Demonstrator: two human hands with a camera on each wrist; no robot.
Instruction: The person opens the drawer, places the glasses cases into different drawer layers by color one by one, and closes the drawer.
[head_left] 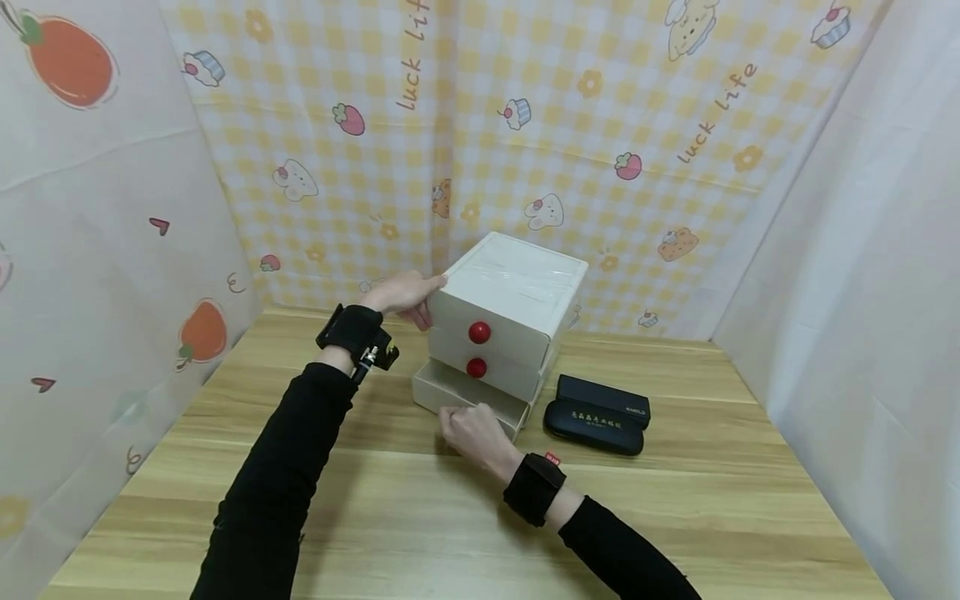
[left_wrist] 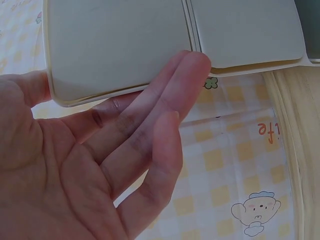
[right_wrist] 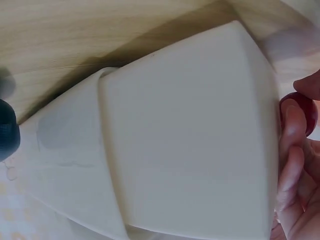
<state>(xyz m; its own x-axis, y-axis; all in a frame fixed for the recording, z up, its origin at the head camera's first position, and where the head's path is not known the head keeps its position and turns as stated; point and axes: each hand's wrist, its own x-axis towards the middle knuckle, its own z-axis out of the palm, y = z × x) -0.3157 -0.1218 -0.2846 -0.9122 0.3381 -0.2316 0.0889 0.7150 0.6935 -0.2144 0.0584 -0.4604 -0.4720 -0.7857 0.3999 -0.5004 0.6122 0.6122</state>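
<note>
A white three-drawer cabinet (head_left: 517,279) with red knobs stands mid-table in the head view. Its bottom drawer (head_left: 435,386) is pulled out, and the two upper drawers are closed. My right hand (head_left: 480,435) pinches the bottom drawer's red knob (right_wrist: 305,112) between thumb and fingers; the right wrist view shows the drawer's side (right_wrist: 190,130) jutting from the cabinet. At the cabinet's upper left, my left hand (head_left: 405,293) rests with its thumb at the top edge. Its extended fingers (left_wrist: 175,90) lie against the white side in the left wrist view.
Two dark cases, a box-shaped one (head_left: 600,393) and a rounded glasses case (head_left: 592,427) with gold lettering, lie side by side right of the cabinet. A patterned yellow-check cloth (head_left: 495,167) hangs behind the wooden table (head_left: 405,525), with white cloth on both sides.
</note>
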